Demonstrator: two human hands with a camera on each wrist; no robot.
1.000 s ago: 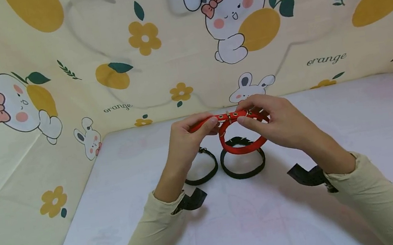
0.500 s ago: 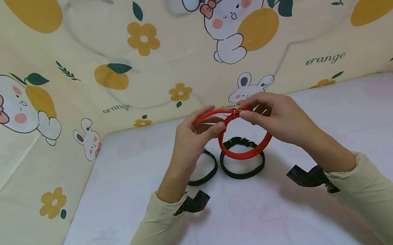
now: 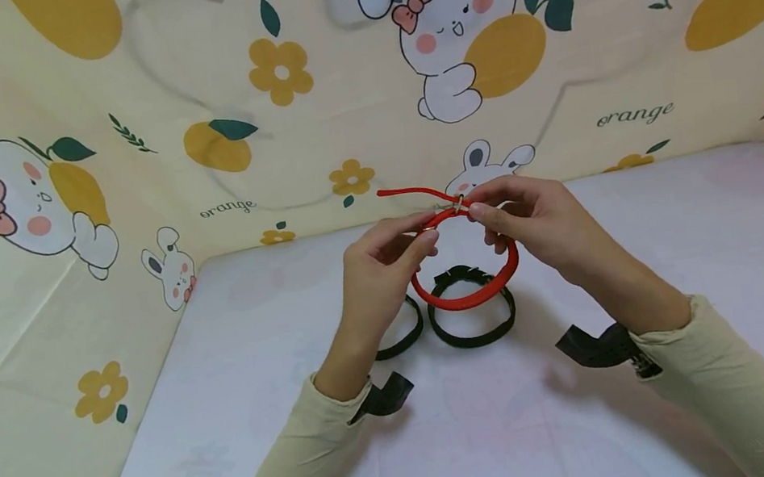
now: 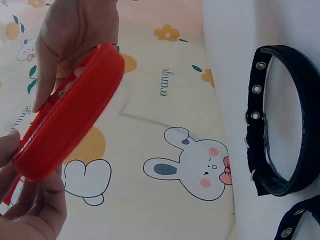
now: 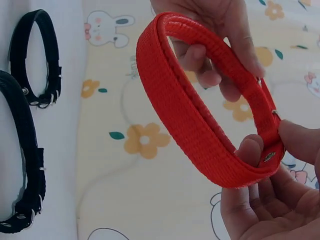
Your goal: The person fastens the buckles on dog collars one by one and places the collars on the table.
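Both hands hold a red collar (image 3: 467, 301) above the table, its band closed into a ring. My left hand (image 3: 386, 270) pinches the ring's upper left between thumb and fingers. At the upper right, my right hand (image 3: 534, 221) grips the collar beside its metal buckle (image 3: 459, 205). The strap's loose tail (image 3: 408, 190) sticks out leftward from the buckle, over the left fingers. In the right wrist view the red band (image 5: 185, 120) shows a woven outside, with a metal eyelet (image 5: 270, 156) near the right thumb.
A black collar (image 3: 477, 341) with metal eyelets lies looped on the white table (image 3: 454, 440) below the red one. Another black collar (image 3: 406, 344) is left of it, partly hidden by the left hand. Behind rises a cloth backdrop (image 3: 337, 130) printed with rabbits and oranges.
The strap's tail has come out of the left fingers and now points up and left from the buckle. My left hand has shifted slightly right and now pinches the ring itself.
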